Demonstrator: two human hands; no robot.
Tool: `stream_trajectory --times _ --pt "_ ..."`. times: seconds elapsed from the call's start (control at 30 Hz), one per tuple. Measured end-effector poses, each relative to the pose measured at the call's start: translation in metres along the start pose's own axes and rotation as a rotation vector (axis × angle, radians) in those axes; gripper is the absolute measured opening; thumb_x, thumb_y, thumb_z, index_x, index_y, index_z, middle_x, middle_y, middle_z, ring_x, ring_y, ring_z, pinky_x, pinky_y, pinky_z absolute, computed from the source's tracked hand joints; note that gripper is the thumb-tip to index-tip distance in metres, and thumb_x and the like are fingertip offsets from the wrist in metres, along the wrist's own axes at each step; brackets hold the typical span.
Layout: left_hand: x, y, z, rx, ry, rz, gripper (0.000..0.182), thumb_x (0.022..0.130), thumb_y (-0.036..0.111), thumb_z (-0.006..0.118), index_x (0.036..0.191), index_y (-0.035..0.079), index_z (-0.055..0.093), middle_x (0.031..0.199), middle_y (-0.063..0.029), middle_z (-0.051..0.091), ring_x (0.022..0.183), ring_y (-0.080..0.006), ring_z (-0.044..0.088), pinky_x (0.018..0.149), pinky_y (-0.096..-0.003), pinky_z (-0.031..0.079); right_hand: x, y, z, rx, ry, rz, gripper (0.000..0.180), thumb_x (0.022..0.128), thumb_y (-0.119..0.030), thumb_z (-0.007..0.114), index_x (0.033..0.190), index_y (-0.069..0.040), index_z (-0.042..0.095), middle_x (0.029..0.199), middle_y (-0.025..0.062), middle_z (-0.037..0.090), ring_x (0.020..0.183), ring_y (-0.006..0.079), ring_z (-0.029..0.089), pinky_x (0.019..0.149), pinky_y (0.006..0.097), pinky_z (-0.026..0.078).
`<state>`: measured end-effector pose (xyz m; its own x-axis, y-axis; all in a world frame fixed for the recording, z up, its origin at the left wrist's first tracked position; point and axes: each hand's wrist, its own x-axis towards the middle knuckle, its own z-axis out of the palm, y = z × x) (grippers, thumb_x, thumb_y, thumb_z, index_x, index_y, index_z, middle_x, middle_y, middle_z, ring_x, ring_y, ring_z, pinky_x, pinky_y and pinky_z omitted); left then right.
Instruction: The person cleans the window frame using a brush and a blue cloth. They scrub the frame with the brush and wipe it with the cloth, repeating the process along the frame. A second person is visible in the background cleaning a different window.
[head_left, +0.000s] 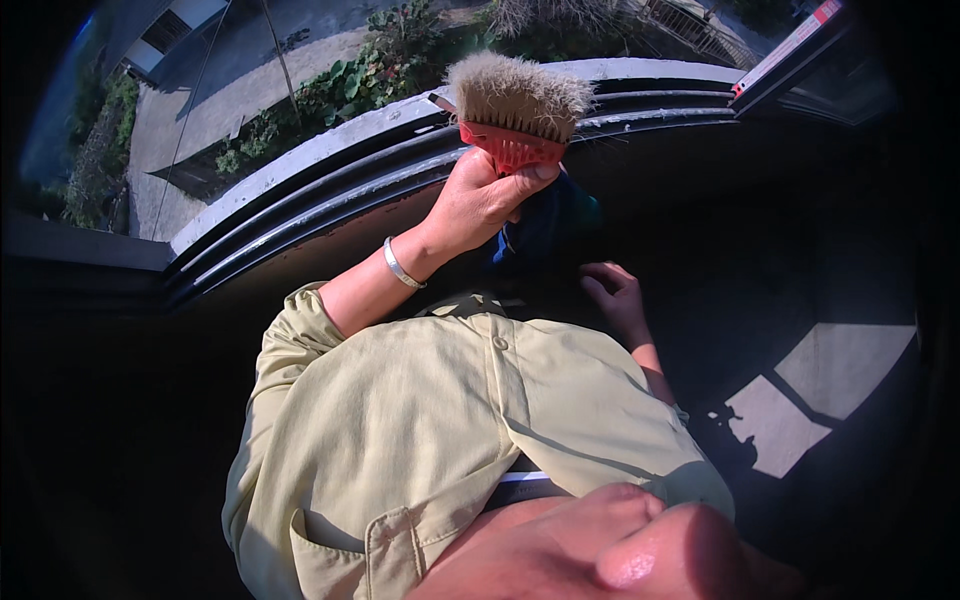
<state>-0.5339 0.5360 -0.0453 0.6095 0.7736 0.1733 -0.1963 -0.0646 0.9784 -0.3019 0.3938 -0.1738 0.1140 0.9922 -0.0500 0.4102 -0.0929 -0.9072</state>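
Note:
My left hand (480, 199) is raised in front of my chest, gripping a wide brush (517, 112) by its red plastic base. Its pale, frayed bristles point up and away from me, in sunlight over the window sill. A thin dark-tipped piece juts out beside the bristles; I cannot tell what it belongs to. Lower and in shadow, my right hand (616, 296) hangs in front of my body with loosely curled fingers, and nothing shows in it. Beyond the brush runs the window frame with its sliding tracks (330, 191).
A window sash (787, 56) with a red-and-white strip stands at the right end of the tracks. Past the white outer ledge (300, 154) lie plants (345, 86) and a paved yard (180, 112) below. Sunlit patches (780, 427) mark the dark floor on the right.

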Motion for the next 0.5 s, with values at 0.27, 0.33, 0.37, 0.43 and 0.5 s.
stream_trajectory --times 0.27,0.33,0.37,0.43,0.5 --pt "-0.001 0.001 0.02 -0.041 -0.156 0.064 0.03 0.093 0.033 0.058 0.103 0.005 0.061 0.092 0.0006 0.061 0.066 -0.0012 0.052 0.05 -0.0134 0.039 0.002 -0.028 0.038 -0.115 0.248 -0.327 0.031 0.08 -0.014 0.07 0.108 -0.004 0.062 0.104 0.0092 0.061 0.097 0.0233 0.059 0.082 0.0319 0.048" --pt "-0.004 0.003 0.02 -0.034 -0.175 0.056 0.03 0.093 0.032 0.059 0.103 0.005 0.061 0.089 0.0014 0.06 0.064 -0.001 0.05 0.05 -0.0139 0.038 -0.003 -0.035 0.046 -0.164 0.296 -0.365 0.025 0.079 -0.013 0.068 0.102 -0.002 0.062 0.102 0.0099 0.061 0.092 0.0253 0.059 0.077 0.0323 0.047" --pt "-0.003 0.005 0.019 -0.051 -0.196 0.079 0.029 0.093 0.032 0.059 0.103 0.005 0.061 0.088 0.0018 0.06 0.063 -0.001 0.049 0.05 -0.0141 0.037 -0.007 -0.039 0.047 -0.106 0.298 -0.368 0.023 0.08 -0.012 0.067 0.1 -0.002 0.063 0.101 0.0095 0.061 0.091 0.024 0.059 0.077 0.0319 0.047" --pt "-0.001 0.012 0.012 0.053 -0.178 0.136 0.026 0.093 0.029 0.06 0.102 0.005 0.061 0.079 0.0045 0.057 0.06 0.0 0.046 0.049 -0.0145 0.033 -0.027 -0.045 0.043 -0.024 0.297 -0.349 0.019 0.082 -0.012 0.065 0.098 -0.002 0.063 0.1 0.0087 0.062 0.089 0.0213 0.06 0.076 0.0312 0.047" --pt "-0.001 0.016 0.008 0.03 -0.101 0.109 0.024 0.092 0.028 0.063 0.098 0.005 0.065 0.07 0.0062 0.055 0.058 -0.0018 0.046 0.05 -0.0195 0.037 -0.045 -0.049 0.032 0.452 0.235 -0.139 0.035 0.094 -0.034 0.051 0.103 -0.003 0.064 0.097 0.0076 0.064 0.087 0.0158 0.061 0.078 0.0282 0.048"
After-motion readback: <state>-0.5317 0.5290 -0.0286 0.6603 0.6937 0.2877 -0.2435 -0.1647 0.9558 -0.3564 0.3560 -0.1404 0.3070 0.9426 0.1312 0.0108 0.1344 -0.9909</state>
